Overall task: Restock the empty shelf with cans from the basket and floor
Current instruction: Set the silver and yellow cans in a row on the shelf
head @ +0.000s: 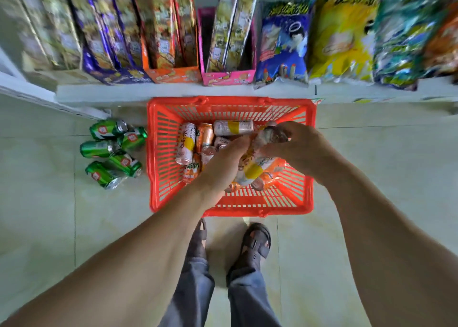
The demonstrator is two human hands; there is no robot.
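Note:
A red plastic basket (pixel 158 153) sits on the floor below the shelf edge, holding several pale and orange cans (pixel 186 143). Both my hands reach into it. My right hand (pixel 295 145) grips the top end of a pale can (pixel 270 134) lifted above the others. My left hand (pixel 223 163) holds a tall white-and-yellow can (pixel 252 170) from the left; its fingers are hidden behind the can. Several green cans (pixel 109 150) lie on their sides on the floor just left of the basket.
A white shelf (pixel 173 91) above the basket carries snack boxes (pixel 173 73) and chip bags (pixel 342 34). A white shelf upright (pixel 49 98) runs at the left. My sandalled feet (pixel 255 242) stand right behind the basket on pale floor tiles.

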